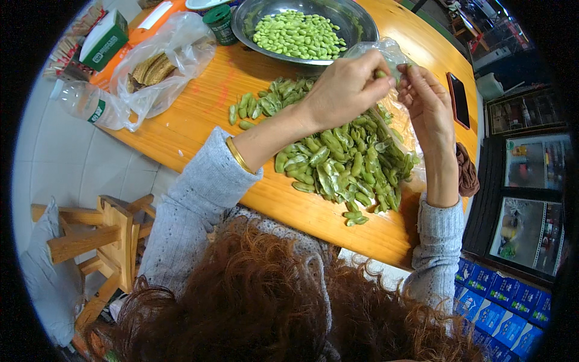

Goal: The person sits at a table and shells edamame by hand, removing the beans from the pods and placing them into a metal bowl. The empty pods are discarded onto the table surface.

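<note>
My left hand (350, 88) is raised over the heap of green soybean pods (334, 158), with a small green piece, a bean or part of a pod, between thumb and forefinger. My right hand (420, 92) is close beside it, fingers curled, a bit of green at its fingertips; its grip is partly hidden. Beyond both hands stands a wide steel bowl (242, 34) holding many shelled green soybeans (298, 36). A clear plastic bag (384, 47) lies behind my hands, to the right of the bowl.
At the left of the wooden table (203, 131) are a plastic bottle (90, 106), a bag (190, 40) with brown food, a tissue box (105, 40) and a green canister (220, 25). A phone (458, 100) and a brown cloth (467, 172) are at the right. An upturned wooden stool (113, 240) stands lower left.
</note>
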Motion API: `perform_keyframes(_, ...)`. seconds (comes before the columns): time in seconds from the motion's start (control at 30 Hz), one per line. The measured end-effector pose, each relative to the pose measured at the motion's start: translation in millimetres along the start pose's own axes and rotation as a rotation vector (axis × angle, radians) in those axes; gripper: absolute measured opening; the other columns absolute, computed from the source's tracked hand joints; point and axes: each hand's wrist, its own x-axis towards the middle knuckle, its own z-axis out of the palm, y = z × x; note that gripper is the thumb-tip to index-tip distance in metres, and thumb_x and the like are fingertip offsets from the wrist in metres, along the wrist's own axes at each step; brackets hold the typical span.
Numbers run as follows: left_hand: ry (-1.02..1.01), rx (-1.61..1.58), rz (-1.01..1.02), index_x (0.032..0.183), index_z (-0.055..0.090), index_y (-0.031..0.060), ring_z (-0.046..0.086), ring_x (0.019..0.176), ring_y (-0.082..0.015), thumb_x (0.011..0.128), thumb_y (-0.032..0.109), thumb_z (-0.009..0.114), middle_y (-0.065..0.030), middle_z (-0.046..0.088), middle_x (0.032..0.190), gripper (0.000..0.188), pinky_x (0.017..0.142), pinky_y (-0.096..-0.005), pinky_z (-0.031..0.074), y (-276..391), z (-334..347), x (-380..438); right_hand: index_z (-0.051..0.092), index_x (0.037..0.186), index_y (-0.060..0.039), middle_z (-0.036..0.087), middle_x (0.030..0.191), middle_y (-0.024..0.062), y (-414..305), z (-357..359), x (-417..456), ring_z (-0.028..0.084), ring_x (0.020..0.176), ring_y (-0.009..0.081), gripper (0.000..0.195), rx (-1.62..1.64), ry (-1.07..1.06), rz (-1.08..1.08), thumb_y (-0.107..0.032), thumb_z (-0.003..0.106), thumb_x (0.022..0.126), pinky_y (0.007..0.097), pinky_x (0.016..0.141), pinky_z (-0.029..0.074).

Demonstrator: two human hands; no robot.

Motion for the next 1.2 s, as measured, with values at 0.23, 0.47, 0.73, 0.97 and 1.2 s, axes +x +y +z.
perform_keyframes(0.23,-0.42,-0.121,-0.253,0.086,0.06,0.0005,0.042,0.05,-0.0084,0.085,0.026,0.06,0.0032,0.047,0.062,0.026,0.045,-0.0257,0.033,-9,-6,1,0.057,0.11,0.0048,0.061,0.087,0.0032,-7,3,-1,0.056,0.078,0.0075,0.028,-0.048,-0.105,-0.107,-0.017,0.051,0.093,0.0212,0.07,0.047)
perform_keyframes(0.47,-0.28,-0.867,-0.694,0.088,0.05,0.0043,0.029,0.046,-0.0016,0.095,0.029,0.046,0.004,0.038,0.064,0.026,0.037,-0.0163,0.023,-11,-11,3,0.058,0.097,0.0019,0.057,0.073,0.0066,-2,14,-8,0.054,0.068,0.0115,0.017,-0.827,-0.067,-0.345,-0.013,0.05,0.092,0.0242,0.059,0.043)
perform_keyframes(0.73,-0.078,-0.895,-0.881,0.095,0.048,0.0046,0.029,0.05,-0.0045,0.097,0.026,0.039,-0.0015,0.042,0.081,0.023,0.038,-0.0166,0.024,1,0,-5,0.05,0.084,-0.0001,0.053,0.074,0.0144,10,32,-13,0.055,0.071,0.0334,0.007,-1.293,-0.253,-0.72,0.0,0.055,0.078,0.0392,0.06,0.045)
perform_keyframes(0.97,-0.177,-1.147,-0.855,0.093,0.049,0.0053,0.03,0.048,-0.0017,0.095,0.022,0.045,0.0023,0.04,0.069,0.017,0.037,-0.0142,0.021,-15,0,-6,0.052,0.083,0.0014,0.053,0.069,0.0149,2,28,-15,0.053,0.061,0.0287,0.01,-1.167,-0.18,-0.544,-0.007,0.056,0.082,0.0366,0.056,0.043)
perform_keyframes(1.2,-0.028,-1.25,-0.684,0.099,0.055,-0.0028,0.033,0.049,-0.0016,0.093,0.019,0.049,0.0024,0.043,0.068,0.023,0.041,-0.0149,0.028,-13,-1,-1,0.059,0.092,0.0011,0.056,0.066,0.0088,-17,11,-14,0.052,0.059,0.0145,0.023,-1.039,-0.294,-0.27,-0.022,0.056,0.089,0.0278,0.056,0.043)
